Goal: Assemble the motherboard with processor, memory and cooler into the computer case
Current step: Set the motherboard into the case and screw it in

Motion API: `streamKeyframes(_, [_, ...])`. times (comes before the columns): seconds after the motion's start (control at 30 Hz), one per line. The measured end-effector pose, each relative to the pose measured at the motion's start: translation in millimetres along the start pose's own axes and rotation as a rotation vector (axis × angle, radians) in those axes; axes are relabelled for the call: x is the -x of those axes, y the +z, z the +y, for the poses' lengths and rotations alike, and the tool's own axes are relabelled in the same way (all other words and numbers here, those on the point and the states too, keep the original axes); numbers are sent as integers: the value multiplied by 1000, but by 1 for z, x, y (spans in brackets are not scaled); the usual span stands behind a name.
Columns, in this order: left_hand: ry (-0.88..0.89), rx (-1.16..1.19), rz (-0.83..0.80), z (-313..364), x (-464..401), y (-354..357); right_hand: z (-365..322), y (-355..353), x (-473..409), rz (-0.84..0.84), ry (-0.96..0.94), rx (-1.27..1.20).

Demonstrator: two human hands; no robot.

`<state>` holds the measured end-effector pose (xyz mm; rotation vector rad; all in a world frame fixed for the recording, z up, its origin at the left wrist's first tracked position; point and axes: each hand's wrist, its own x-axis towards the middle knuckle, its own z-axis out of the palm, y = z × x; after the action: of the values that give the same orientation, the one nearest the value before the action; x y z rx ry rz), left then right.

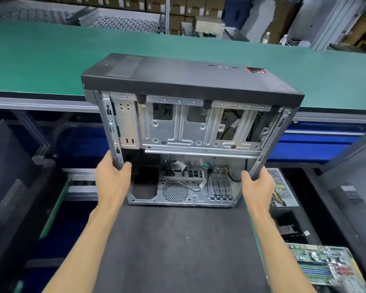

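Note:
An open computer case [190, 127] with a black front panel facing up and a bare silver metal interior is held tilted above a dark work mat [178, 246]. My left hand [111, 176] grips the case's left side rail. My right hand [257, 185] grips the right side rail. The case's rear end with the fan grille rests near the mat's far edge. A motherboard [325, 267] with memory slots lies at the lower right, partly cut off by the frame edge. No cooler is visible on it from here.
A green conveyor belt [51, 60] runs across behind the case. Black case side panels [6, 187] stand at the left, with more of them [353, 197] at the right. A power supply [281, 191] with coloured wires lies right of the case. Cardboard boxes are stacked far behind.

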<state>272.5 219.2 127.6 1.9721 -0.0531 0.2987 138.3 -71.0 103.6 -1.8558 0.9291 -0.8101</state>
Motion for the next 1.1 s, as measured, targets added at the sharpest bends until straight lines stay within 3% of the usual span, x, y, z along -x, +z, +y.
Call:
streamKeyframes(0.2, [93,17,115,10,26,-19,-13,-21,20,92,-121,-117])
streamKeyframes(0.5, [116,-56,179,16,59,-50,-21,-55,41,21,-197,-89])
streamKeyframes(0.73, [68,-208,90,31,70,-77,-37,-89,44,-110,-214,133])
streamKeyframes(1.1, [-202,-426,-119,0,90,-75,0,-92,62,-271,-109,431])
